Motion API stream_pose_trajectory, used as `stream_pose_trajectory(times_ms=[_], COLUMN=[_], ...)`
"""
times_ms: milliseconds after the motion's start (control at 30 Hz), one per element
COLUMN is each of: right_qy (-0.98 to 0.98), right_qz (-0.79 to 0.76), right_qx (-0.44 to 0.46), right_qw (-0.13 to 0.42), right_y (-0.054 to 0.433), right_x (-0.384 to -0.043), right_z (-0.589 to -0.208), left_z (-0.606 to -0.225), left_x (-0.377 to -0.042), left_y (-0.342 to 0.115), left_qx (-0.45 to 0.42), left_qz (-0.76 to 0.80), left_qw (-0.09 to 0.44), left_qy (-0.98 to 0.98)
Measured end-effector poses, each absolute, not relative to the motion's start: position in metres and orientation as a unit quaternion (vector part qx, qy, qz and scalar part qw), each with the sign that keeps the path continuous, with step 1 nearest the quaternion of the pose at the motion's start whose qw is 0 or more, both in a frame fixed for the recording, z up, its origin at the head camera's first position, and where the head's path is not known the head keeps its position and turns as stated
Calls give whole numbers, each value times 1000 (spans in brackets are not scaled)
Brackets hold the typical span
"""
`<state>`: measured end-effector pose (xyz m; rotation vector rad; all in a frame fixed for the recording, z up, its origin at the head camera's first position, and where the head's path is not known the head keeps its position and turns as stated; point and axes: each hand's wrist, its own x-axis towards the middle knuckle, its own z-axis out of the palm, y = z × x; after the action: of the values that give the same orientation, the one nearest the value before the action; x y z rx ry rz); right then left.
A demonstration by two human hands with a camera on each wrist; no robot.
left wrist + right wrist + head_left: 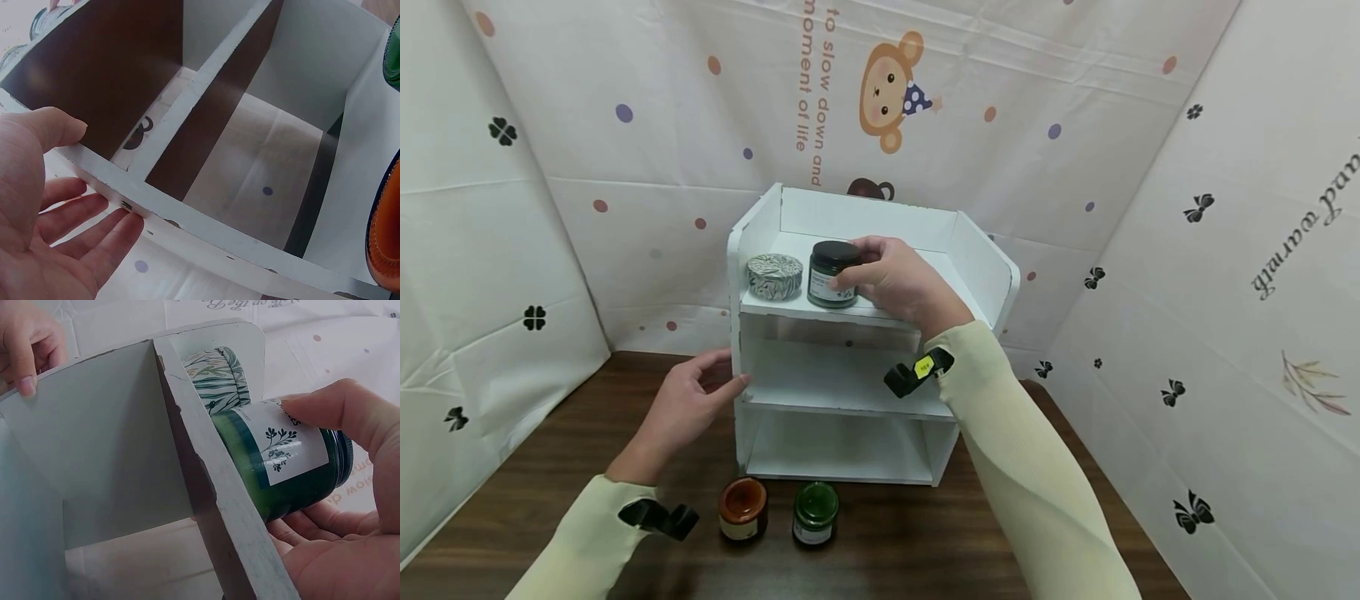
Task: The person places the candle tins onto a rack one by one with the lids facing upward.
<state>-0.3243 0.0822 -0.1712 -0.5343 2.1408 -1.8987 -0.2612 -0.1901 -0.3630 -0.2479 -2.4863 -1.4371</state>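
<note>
My right hand [898,279] holds a dark green glass jar [826,282] with a black lid and white label at the front of the top board of a white shelf unit [835,371]. In the right wrist view the thumb lies on the label and the fingers curl behind the jar. Left of it sits a round leaf-patterned tin [775,277]. My left hand [685,404] grips the unit's left side panel [206,234], thumb over the front edge and fingers along the outside.
On the dark wooden table [925,542], an orange glass jar [742,510] and a green glass jar [816,514] stand before the unit. Two lower compartments open to the front. Printed white cloth [670,100] hangs behind and on both sides.
</note>
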Motion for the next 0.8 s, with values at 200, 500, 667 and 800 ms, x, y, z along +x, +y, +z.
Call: stream_pose_trajectory(times_ms=[200, 500, 667, 800], right_qy=[751, 763, 792, 811], right_qz=[-626, -614, -581, -555], right_qx=[-178, -185, -183, -184], right_qw=[110, 76, 40, 15], right_y=[85, 91, 94, 97], right_x=[-319, -307, -299, -293], right_z=[-169, -171, -174, -176], left_z=[-363, -363, -363, -363], left_x=[-261, -262, -263, -262], left_y=[-190, -190, -190, -191], left_qx=[-85, -89, -87, -85], left_qz=[-496, -499, -501, -500], left_qw=[127, 128, 126, 125], left_qy=[-855, -852, -852, -853])
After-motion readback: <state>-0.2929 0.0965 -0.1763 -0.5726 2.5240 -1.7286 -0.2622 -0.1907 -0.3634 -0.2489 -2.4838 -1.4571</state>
